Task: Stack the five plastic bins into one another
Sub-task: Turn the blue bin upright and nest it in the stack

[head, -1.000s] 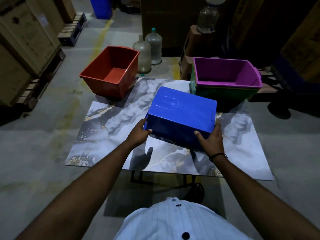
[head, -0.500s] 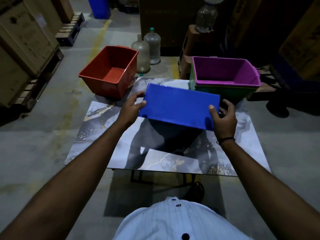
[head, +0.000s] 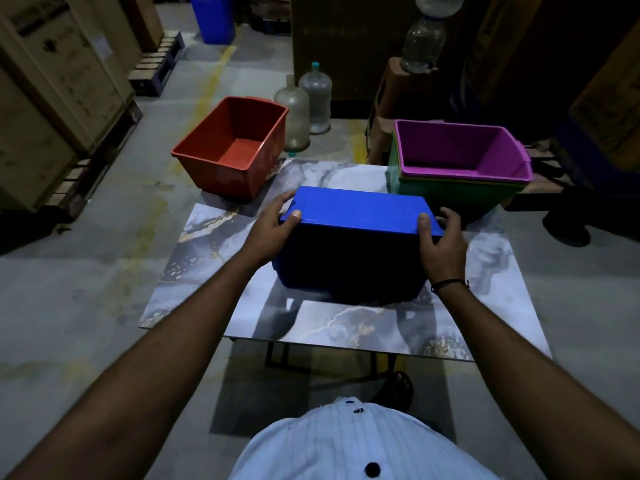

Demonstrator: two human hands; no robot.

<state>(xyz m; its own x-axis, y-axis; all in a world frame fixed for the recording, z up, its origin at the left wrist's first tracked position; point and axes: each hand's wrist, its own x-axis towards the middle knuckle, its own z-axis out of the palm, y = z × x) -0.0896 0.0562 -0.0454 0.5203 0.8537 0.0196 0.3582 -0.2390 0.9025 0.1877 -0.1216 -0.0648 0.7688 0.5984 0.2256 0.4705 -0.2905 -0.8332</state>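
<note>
A blue plastic bin (head: 356, 209) is held over the middle of the marble table (head: 339, 327), tipped on its side, with a bright flat face up and a dark shaded face towards me. My left hand (head: 273, 226) grips its left end and my right hand (head: 443, 240) its right end. A red bin (head: 235, 150) stands upright and empty on the table's far left corner. At the far right, a purple bin (head: 460, 150) sits nested in a green bin (head: 450, 195), with a thin yellowish rim showing between them.
Two large clear water jugs (head: 304, 105) stand on the floor behind the table, near a wooden stand with a bottle (head: 422, 39). Wooden crates on pallets (head: 52, 98) line the left. A dark shoe (head: 568, 230) rests on the floor at right.
The blue bin was upside down a second ago. Both hands have lifted and turned it, and it now lies on its side, a little lower and nearer to me than half a second ago.
</note>
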